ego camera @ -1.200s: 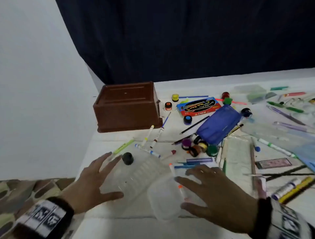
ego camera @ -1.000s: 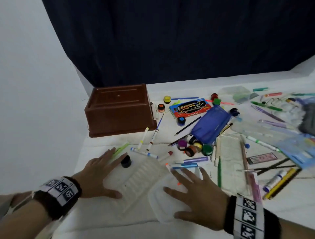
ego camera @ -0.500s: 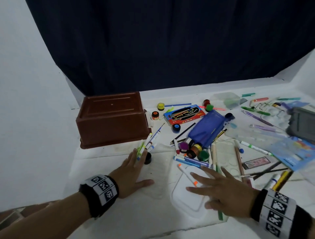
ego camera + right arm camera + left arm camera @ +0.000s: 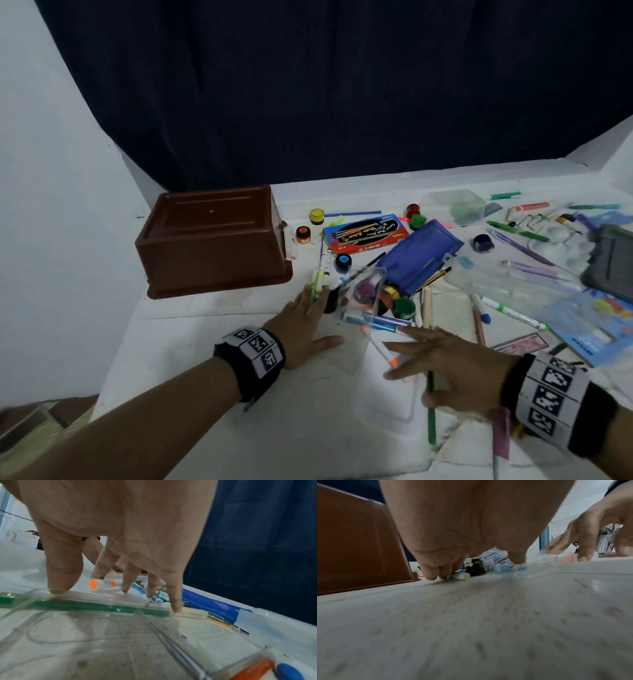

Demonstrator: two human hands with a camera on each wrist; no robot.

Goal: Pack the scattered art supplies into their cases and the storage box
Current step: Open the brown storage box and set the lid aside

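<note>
My left hand (image 4: 305, 318) lies flat on the white table, fingers straight, fingertips against a bunch of markers (image 4: 318, 279) and a black pot (image 4: 330, 301). In the left wrist view its fingertips (image 4: 435, 574) touch the table beside a yellow-tipped marker (image 4: 459, 576). My right hand (image 4: 442, 366) is spread over a clear plastic case (image 4: 387, 397), with fingertips (image 4: 175, 608) pressing its rim next to an orange-capped marker (image 4: 102, 584) and a green pencil (image 4: 85, 605). A clear ribbed tray (image 4: 363, 291) stands tilted against several paint pots (image 4: 404, 306). The brown storage box (image 4: 212, 240) sits upside down at the back left.
A blue pencil pouch (image 4: 418, 257), a red brush box (image 4: 366, 234), loose pots, pens, brushes and clear sleeves crowd the right half of the table. A grey case (image 4: 613, 263) lies at the far right. A dark curtain hangs behind, and a wall stands at the left.
Both hands have slid away from me across the table. The markers bunched up near the brown box, and the clear ribbed tray tipped up against the paint pots.
</note>
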